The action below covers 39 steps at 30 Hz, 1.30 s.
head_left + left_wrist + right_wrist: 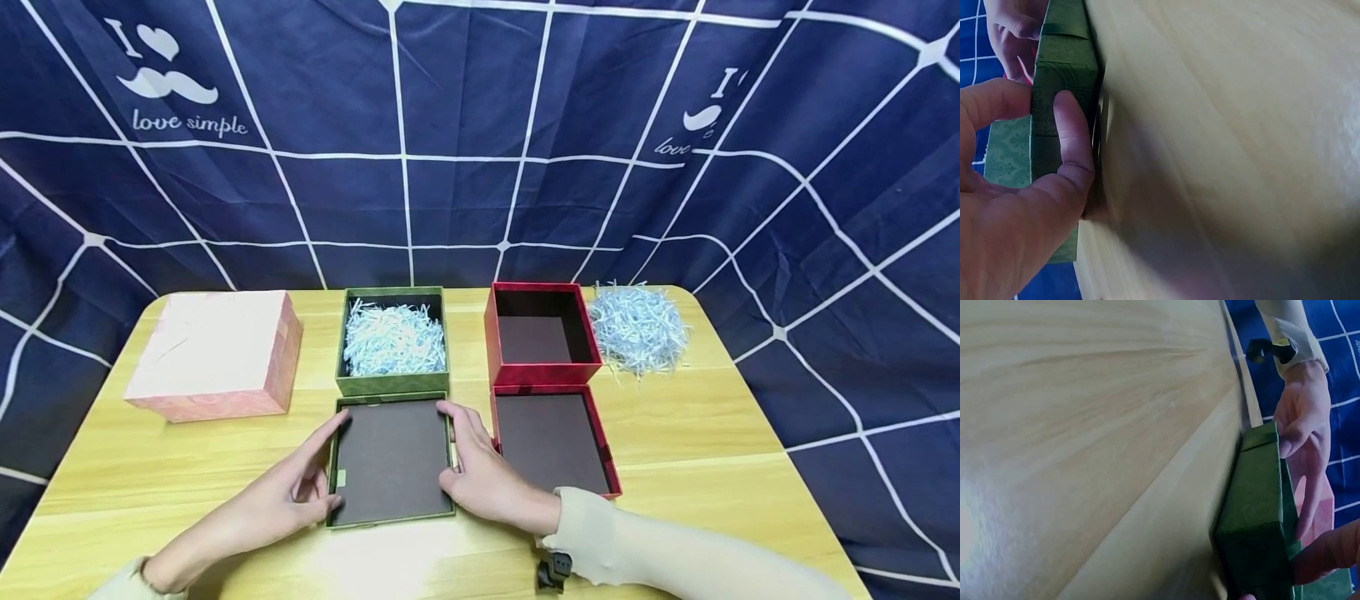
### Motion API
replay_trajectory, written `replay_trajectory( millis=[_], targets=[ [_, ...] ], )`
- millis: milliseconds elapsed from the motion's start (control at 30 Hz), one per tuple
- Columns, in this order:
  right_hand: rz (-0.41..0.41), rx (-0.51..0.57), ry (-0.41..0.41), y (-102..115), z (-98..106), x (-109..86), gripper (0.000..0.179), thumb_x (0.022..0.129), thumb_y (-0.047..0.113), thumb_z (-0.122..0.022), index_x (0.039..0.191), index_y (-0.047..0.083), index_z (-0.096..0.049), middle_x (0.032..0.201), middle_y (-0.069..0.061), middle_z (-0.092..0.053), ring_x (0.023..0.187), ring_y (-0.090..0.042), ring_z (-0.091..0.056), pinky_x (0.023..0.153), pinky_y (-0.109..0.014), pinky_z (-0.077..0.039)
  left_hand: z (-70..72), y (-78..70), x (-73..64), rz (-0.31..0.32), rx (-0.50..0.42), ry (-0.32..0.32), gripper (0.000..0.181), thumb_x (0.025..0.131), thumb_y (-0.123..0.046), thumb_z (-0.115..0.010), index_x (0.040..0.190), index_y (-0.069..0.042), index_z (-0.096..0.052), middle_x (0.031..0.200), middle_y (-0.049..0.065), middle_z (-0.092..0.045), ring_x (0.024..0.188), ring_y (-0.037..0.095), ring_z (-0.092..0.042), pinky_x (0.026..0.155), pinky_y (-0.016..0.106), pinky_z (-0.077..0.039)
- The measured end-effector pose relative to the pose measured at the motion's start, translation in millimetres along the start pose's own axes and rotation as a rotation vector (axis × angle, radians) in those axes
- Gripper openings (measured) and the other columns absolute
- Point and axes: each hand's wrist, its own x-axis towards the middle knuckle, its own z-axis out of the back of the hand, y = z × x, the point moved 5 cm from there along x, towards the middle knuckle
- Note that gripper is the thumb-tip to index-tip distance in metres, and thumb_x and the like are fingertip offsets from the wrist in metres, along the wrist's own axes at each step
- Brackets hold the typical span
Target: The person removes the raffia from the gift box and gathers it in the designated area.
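Note:
A green box lid (393, 467), dark inside, lies with its hollow side up in front of the green box (393, 384). My left hand (281, 496) grips its left side, thumb and fingers spread along the wall. On the opposite side my right hand (487, 475) holds the lid, with thumb and index finger over the rim. Both wrist views show the lid's patterned outer wall close to the wooden table; whether it touches the table I cannot tell. Pale blue shredded paper (393, 337) fills the green box.
A closed pink box (206, 354) stands at the left. Right of the green box is an open red box (543, 373), with a red lid (555, 442) lying hollow side up before it. More blue shredded paper (637, 327) is heaped at the back right of the table (697, 475).

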Motion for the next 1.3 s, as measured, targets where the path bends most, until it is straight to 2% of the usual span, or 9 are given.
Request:
replay_trajectory(
  millis=[133,267,600,667,867,967,1033,1100,1300],
  targets=[
    [-0.004,0.053,-0.032,-2.0,-2.1,-1.0,0.091,0.083,-0.012,-0.063,0.167,0.007,-0.033,0.166,-0.015,-0.034,0.144,-0.032,-0.042,0.099,-0.038,-0.054,1.1,0.9,-0.2,0.022,-0.014,0.004,0.097,0.102,-0.001,-0.073,0.176,-0.012,-0.012,0.084,-0.002,-0.06,0.073,0.011,-0.059,0.062,0.028,-0.052],
    [-0.02,0.116,-0.068,-5.3,-2.7,-0.5,0.087,0.082,-0.015,-0.061,0.164,0.007,-0.039,0.162,-0.013,-0.035,0.136,-0.032,-0.047,0.075,-0.025,-0.054,1.6,-0.2,-0.2,0.021,-0.003,-0.011,0.094,0.104,-0.003,-0.072,0.176,-0.012,-0.013,0.088,0.001,-0.061,0.075,0.012,-0.059,0.063,0.028,-0.052],
    [-0.085,0.215,-0.136,-5.8,-1.1,1.2,0.082,0.086,0.0,-0.067,0.163,0.013,-0.041,0.159,-0.012,-0.037,0.138,-0.031,-0.047,0.099,-0.043,-0.05,1.7,-1.3,-1.7,-0.018,0.009,-0.093,0.093,0.102,0.0,-0.074,0.175,-0.01,-0.018,0.096,0.004,-0.059,0.075,0.013,-0.058,0.061,0.027,-0.05],
    [-0.086,0.258,-0.16,-5.0,0.3,1.6,0.081,0.086,0.0,-0.067,0.162,0.012,-0.041,0.161,-0.013,-0.036,0.143,-0.034,-0.044,0.104,-0.049,-0.049,2.5,-1.5,-2.5,-0.032,-0.023,-0.107,0.093,0.102,0.005,-0.071,0.175,-0.008,-0.016,0.103,0.01,-0.06,0.077,0.014,-0.06,0.062,0.028,-0.053],
    [-0.071,0.334,-0.22,-2.9,10.5,2.6,0.073,0.091,0.004,-0.07,0.159,0.013,-0.044,0.165,-0.014,-0.035,0.147,-0.037,-0.044,0.114,-0.059,-0.043,12.1,-6.0,-1.6,-0.046,-0.019,-0.205,0.087,0.102,0.009,-0.066,0.173,-0.005,-0.018,0.097,0.012,-0.064,0.088,0.015,-0.067,0.077,0.023,-0.056],
    [-0.016,0.339,-0.251,2.3,18.5,2.8,0.069,0.093,0.003,-0.069,0.157,0.013,-0.046,0.163,-0.012,-0.038,0.148,-0.037,-0.044,0.117,-0.06,-0.04,18.7,-8.1,1.4,-0.004,-0.001,-0.291,0.079,0.103,0.006,-0.066,0.17,-0.002,-0.026,0.121,0.026,-0.066,0.096,0.01,-0.069,0.085,0.019,-0.054],
    [0.036,0.339,-0.273,7.6,24.6,2.2,0.067,0.094,0.002,-0.069,0.157,0.014,-0.047,0.163,-0.009,-0.041,0.148,-0.036,-0.044,0.119,-0.06,-0.038,21.9,-9.0,4.2,0.039,-0.012,-0.34,0.074,0.105,0.003,-0.066,0.169,-0.001,-0.029,0.144,0.032,-0.057,0.107,0.008,-0.067,0.088,0.018,-0.054],
    [0.099,0.341,-0.294,13.7,30.9,1.4,0.065,0.095,-0.001,-0.068,0.156,0.013,-0.048,0.162,-0.007,-0.043,0.149,-0.034,-0.043,0.119,-0.061,-0.038,24.0,-10.5,7.1,0.07,-0.009,-0.379,0.072,0.106,-0.001,-0.066,0.168,0.0,-0.029,0.163,0.031,-0.041,0.121,0.016,-0.065,0.092,0.016,-0.052],
    [0.178,0.408,-0.307,28.1,48.5,4.7,0.063,0.098,-0.003,-0.066,0.156,0.012,-0.048,0.163,0.0,-0.045,0.148,-0.027,-0.047,0.108,-0.044,-0.052,28.4,-18.1,17.3,0.084,-0.052,-0.429,0.079,0.108,-0.006,-0.065,0.172,-0.005,-0.019,0.17,0.028,-0.029,0.148,0.051,-0.042,0.103,0.011,-0.04]
  ],
)
